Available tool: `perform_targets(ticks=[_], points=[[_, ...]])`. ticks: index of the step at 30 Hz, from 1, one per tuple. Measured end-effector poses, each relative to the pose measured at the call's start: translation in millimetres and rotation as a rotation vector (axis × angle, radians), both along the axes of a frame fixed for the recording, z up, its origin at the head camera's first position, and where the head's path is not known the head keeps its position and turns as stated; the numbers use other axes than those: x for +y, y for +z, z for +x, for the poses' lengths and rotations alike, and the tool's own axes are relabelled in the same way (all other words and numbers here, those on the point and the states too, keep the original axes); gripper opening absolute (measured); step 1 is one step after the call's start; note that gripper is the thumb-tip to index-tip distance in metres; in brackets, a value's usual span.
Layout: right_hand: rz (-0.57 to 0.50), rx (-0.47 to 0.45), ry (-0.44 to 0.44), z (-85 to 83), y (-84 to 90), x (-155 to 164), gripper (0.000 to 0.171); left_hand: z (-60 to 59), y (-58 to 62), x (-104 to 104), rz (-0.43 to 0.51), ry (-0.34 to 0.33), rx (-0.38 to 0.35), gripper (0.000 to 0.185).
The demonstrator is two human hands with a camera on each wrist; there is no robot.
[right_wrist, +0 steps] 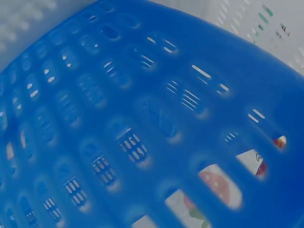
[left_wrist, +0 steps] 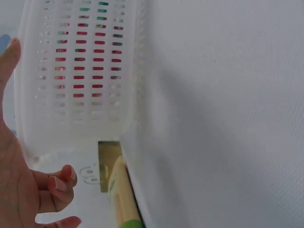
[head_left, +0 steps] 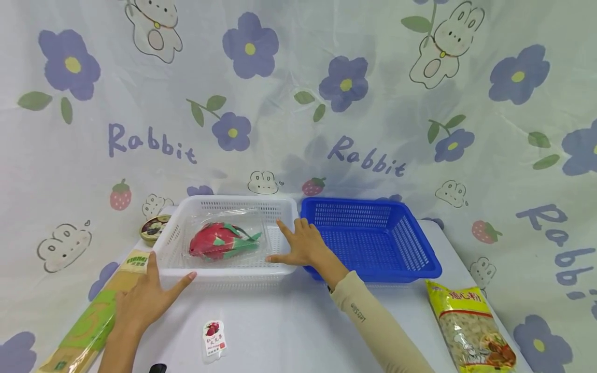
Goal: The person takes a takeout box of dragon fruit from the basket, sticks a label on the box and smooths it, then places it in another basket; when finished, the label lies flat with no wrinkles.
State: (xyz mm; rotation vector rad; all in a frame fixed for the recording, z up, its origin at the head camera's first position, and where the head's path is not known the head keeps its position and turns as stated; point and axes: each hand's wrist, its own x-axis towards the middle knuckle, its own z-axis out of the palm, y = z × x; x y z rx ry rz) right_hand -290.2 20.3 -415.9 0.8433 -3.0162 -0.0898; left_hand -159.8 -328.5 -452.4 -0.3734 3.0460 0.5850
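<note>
A white basket holds a red dragon fruit with green scales, inside a clear plastic box. My left hand is at the basket's front left corner, thumb and fingers spread, thumb tip right at the rim. In the left wrist view, red and green show through the slots of the basket. My right hand reaches over the basket's right end, fingers spread beside the box, holding nothing. The blue basket stands directly to the right. Its slotted side fills the right wrist view, which hides the right hand.
A long green and tan packet lies at the left edge, with a round tin behind it. A yellow bag lies front right. A white label with fruit pictures rests on the table. A printed cloth hangs behind.
</note>
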Motion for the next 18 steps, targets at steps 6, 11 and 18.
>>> perform_targets(ticks=[6, 11, 18], points=[[0.031, -0.014, -0.013, -1.5, -3.4, -4, 0.109, 2.0, -3.8, 0, -0.018, -0.008, 0.03, 0.123], [0.059, 0.004, -0.012, -3.8, -5.1, -7, 0.109, 1.2, -2.2, 0, -0.017, -0.005, 0.026, 0.124], [0.089, 0.045, 0.005, -5.8, -5.5, -11, 0.108, 1.3, -3.7, 0, -0.006, -0.004, 0.025, 0.123]])
